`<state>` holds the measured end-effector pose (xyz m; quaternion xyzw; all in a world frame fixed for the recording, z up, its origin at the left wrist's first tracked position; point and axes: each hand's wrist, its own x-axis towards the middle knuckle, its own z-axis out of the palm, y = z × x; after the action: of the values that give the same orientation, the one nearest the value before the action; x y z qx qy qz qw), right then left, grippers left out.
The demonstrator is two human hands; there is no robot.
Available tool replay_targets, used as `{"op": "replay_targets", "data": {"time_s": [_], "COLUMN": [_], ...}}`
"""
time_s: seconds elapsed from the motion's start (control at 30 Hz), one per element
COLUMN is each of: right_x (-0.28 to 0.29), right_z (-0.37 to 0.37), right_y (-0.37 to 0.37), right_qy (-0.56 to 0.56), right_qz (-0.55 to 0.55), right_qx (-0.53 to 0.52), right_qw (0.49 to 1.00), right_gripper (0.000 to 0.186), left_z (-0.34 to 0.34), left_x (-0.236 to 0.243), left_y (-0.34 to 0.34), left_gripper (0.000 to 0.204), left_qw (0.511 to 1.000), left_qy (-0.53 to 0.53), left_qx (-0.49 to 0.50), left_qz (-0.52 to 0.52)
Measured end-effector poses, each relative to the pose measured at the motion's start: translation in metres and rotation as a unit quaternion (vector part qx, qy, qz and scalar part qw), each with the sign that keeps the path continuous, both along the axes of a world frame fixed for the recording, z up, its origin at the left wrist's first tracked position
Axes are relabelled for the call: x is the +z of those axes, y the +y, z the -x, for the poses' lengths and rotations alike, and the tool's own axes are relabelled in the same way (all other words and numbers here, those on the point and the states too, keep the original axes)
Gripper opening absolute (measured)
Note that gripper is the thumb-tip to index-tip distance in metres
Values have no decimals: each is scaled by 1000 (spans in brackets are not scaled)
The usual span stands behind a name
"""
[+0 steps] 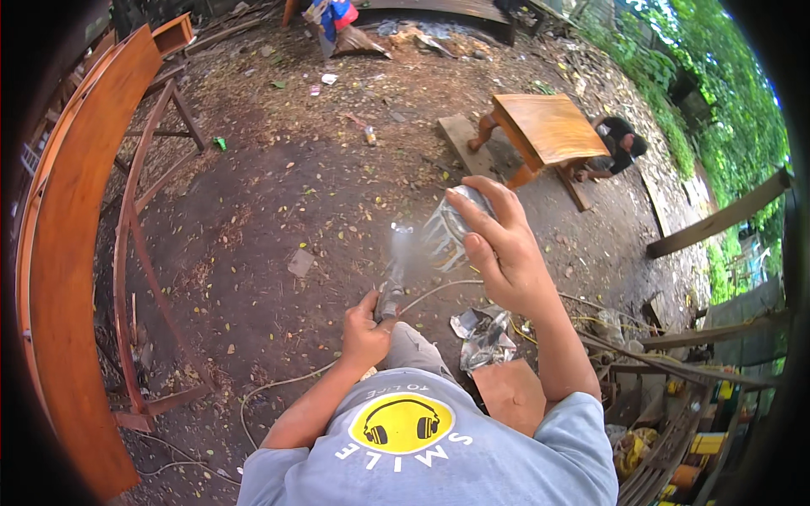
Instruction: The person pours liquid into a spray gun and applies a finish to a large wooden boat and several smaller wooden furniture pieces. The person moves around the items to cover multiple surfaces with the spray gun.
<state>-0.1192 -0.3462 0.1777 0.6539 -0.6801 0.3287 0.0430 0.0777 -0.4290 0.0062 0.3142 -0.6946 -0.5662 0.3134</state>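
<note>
My left hand (367, 333) is closed round the handle of what looks like a spray gun (391, 295), held upright in front of my body. Its upper part is blurred, with a pale haze around it. My right hand (502, 244) grips a silvery cup (445, 234) with whitish streaks down its side, tilted to the right of the gun and apart from it. What is inside the cup cannot be seen. A thin hose (440, 288) passes behind the gun over the ground.
A long varnished wooden panel (72, 253) rests on a wooden trestle (126, 219) at the left. Far right stands a varnished wooden table (548, 126), with a crouching person (620, 145) beside it. Crumpled foil-like sheeting (485, 337) and brown board (510, 395) lie near my right elbow.
</note>
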Motion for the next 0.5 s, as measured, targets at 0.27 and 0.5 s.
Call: {"op": "replay_targets", "data": {"time_s": [0.27, 0.5], "right_x": [-8, 14], "right_z": [86, 172], "right_y": [-165, -327], "right_qy": [-14, 5], "right_qz": [-18, -22], "right_qx": [119, 226], "right_qw": [993, 974], "right_gripper": [50, 46], "left_z": [61, 134], "left_x": [14, 35], "left_y": [-138, -267], "left_gripper": [13, 30], "left_qw": [998, 989], "left_qy": [-13, -29], "left_qx": [57, 141], "left_qz": [-30, -26]}}
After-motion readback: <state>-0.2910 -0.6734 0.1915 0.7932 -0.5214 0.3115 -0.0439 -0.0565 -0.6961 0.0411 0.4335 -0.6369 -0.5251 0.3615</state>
